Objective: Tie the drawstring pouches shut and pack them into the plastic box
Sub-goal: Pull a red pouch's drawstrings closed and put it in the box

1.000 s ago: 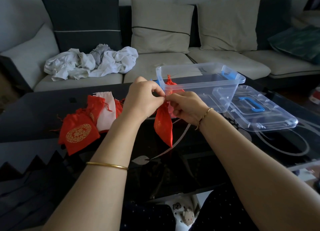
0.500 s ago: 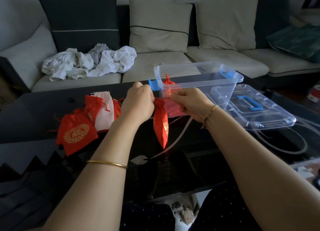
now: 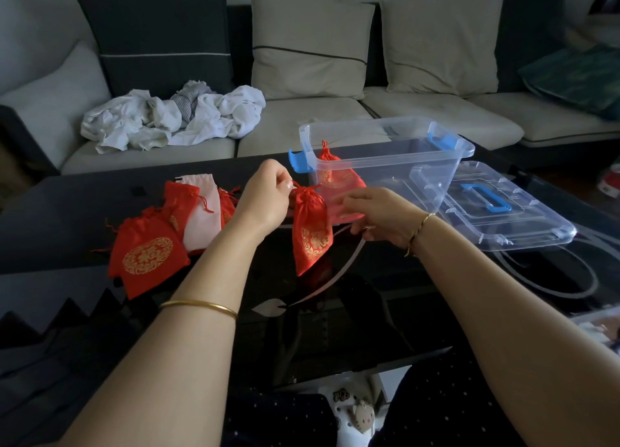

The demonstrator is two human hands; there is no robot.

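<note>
Head view.
— Which step is this?
— Tying. Left hand (image 3: 265, 196) pinches the cord at a red pouch's (image 3: 311, 233) neck, dangling it just left of the box (image 3: 396, 159); right hand (image 3: 380, 218) hovers beside it, fingers loosely spread, gripping nothing visible.
— Next?
— Likely snug the knot, then lift it over the box rim to join the packed pouch (image 3: 330, 174). A pile (image 3: 147, 252) waits farther left of the box.

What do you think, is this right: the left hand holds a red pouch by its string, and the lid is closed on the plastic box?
One thing is wrong: the lid is not on the plastic box; it lies on the table beside the box, as the head view shows. The left hand does hold the red pouch by its string.
</note>
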